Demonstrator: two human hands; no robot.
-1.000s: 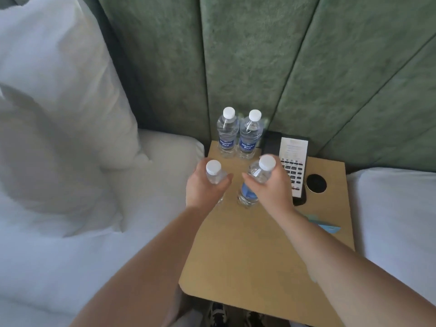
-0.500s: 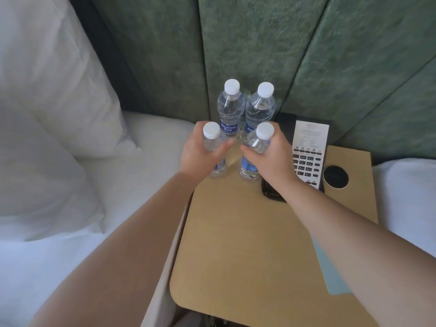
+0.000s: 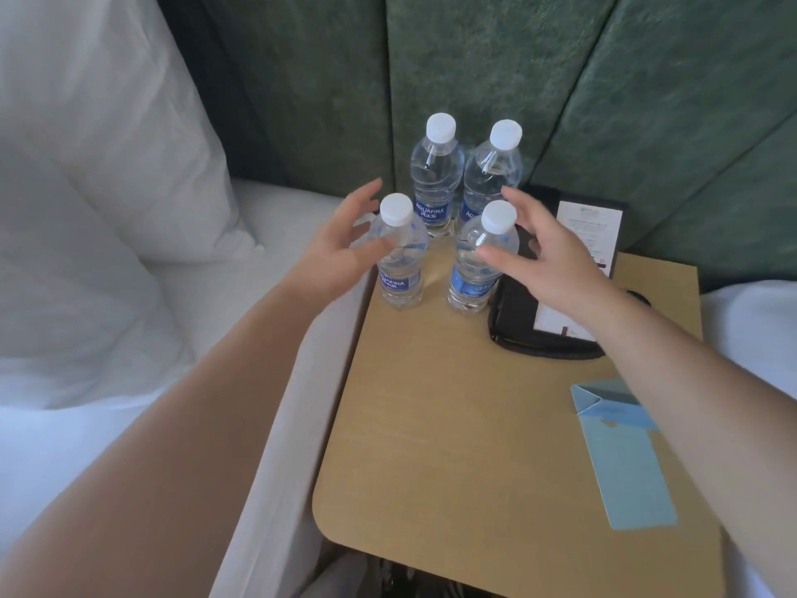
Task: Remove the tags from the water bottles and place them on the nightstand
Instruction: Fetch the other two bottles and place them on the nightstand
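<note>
Looking down, we see a blue card sleeve [image 3: 621, 455] lying on the near table [image 3: 431, 446]. Farther on, our left hand [image 3: 340, 248] and right hand [image 3: 556, 261] spread loose, fingers splayed, beside two front bottles [image 3: 399, 256] standing upright. Behind them two back bottles [image 3: 435, 174] stand against the green headboard [image 3: 474, 58].

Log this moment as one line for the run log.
hands: left hand open, right hand open | water bottles: four upright on nightstand, front pair released | phone: beside bottles
</note>
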